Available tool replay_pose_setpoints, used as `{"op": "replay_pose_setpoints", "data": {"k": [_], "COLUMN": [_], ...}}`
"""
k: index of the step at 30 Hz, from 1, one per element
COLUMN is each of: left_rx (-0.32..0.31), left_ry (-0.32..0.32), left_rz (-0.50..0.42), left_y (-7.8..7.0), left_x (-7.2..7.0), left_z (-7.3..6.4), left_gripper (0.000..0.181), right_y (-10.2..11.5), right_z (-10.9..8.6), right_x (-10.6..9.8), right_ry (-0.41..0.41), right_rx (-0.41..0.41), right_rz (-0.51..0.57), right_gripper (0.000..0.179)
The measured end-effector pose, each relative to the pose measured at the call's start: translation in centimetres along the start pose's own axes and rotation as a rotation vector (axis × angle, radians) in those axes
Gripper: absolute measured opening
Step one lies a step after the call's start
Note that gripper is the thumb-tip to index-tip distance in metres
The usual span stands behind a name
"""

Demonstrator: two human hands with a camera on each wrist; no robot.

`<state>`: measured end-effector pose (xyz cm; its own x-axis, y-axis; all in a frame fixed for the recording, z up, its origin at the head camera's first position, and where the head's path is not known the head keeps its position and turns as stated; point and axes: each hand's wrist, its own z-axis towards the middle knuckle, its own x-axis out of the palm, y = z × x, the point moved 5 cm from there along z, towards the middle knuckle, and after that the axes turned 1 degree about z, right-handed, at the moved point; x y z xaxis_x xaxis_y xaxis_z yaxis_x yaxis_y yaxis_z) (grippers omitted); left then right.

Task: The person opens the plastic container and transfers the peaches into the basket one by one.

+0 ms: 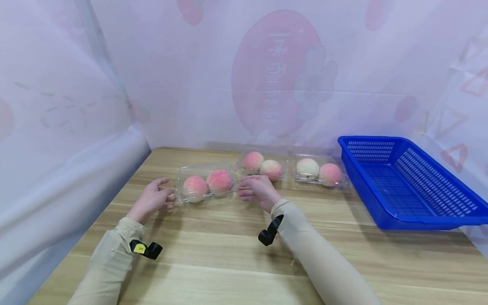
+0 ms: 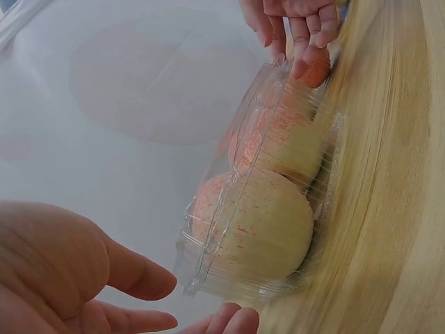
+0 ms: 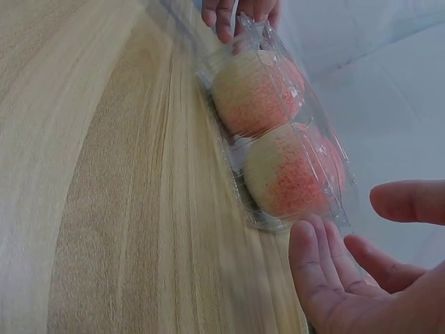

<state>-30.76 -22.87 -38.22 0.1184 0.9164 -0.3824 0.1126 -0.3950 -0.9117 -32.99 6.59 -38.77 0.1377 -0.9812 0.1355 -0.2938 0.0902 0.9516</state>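
A clear plastic clamshell box lies on the table between my two hands, with two pink-and-cream peaches side by side inside. At its left end is my left hand, fingers extended and thumb apart. My right hand is by the right end, its fingers relaxed and palm turned toward the box. In the left wrist view, the thumb and fingertips lie close around the box's near end. The right wrist view has the fingertips right at the box's lower corner. Neither hand grips it.
Behind my right hand is a second clear box with two peaches. A third box, also with two, lies further right. The blue plastic basket stands at the right side of the wooden table. Printed white cloth hangs behind and beside it.
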Motion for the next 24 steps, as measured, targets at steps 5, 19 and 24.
{"op": "replay_pose_setpoints", "data": {"k": [5,19,24], "left_rx": [0.019,0.083,0.091], "left_ry": [-0.005,-0.032,-0.038], "left_rz": [-0.007,-0.025,-0.026], "left_y": [0.0,-0.4,-0.5], "left_x": [0.1,0.8,0.9], "left_z": [-0.1,-0.1,-0.2], "left_gripper": [0.059,0.051,0.049], "right_y": [-0.1,-1.0,-1.2], "right_z": [0.1,0.3,0.2], "right_x": [0.6,1.0,0.9], "right_ry": [0.007,-0.052,-0.041], "right_rx": [0.011,0.013,0.019], "right_rz": [0.003,0.033,0.032], "right_gripper": [0.037,0.029,0.028]}}
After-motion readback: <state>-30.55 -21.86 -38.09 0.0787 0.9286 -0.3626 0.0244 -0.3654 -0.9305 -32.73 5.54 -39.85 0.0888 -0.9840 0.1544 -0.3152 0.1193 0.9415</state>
